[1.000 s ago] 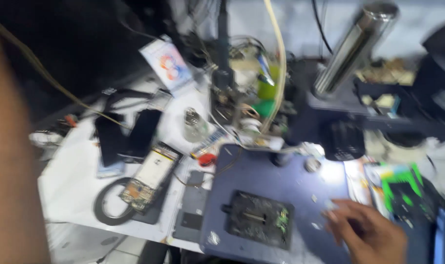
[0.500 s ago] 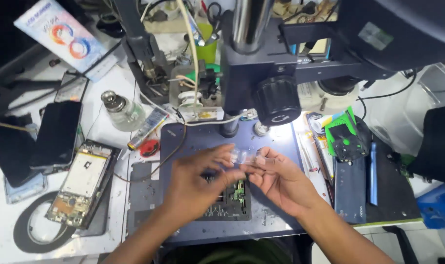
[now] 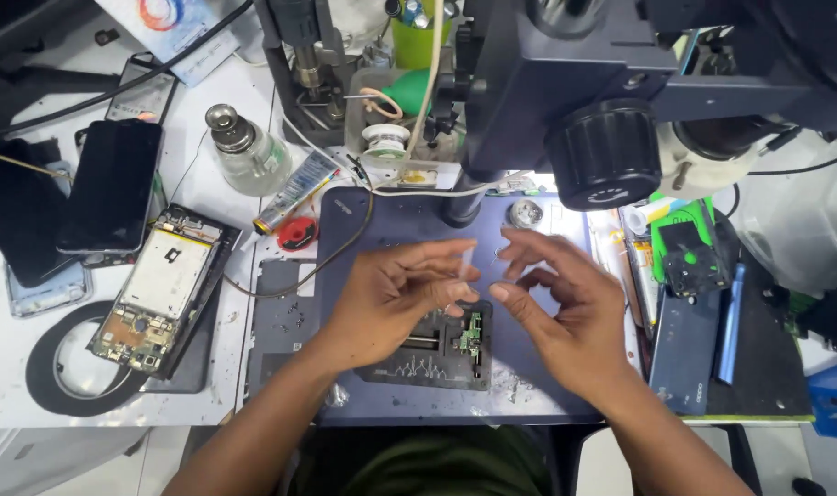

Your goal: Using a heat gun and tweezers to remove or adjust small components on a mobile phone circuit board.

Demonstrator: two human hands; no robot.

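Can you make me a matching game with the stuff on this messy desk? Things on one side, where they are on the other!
Things:
1. Small clear strip
2. Opened phone with bare circuit boards
3. Round clear glass bottle with metal cap
4. Green circuit board

Places:
A. In the dark holder, under the hands
B. Far side of the white table
C. Between the left hand and right hand
D. On the black ring

Pairs: 1-C, 2-D, 3-B, 4-A
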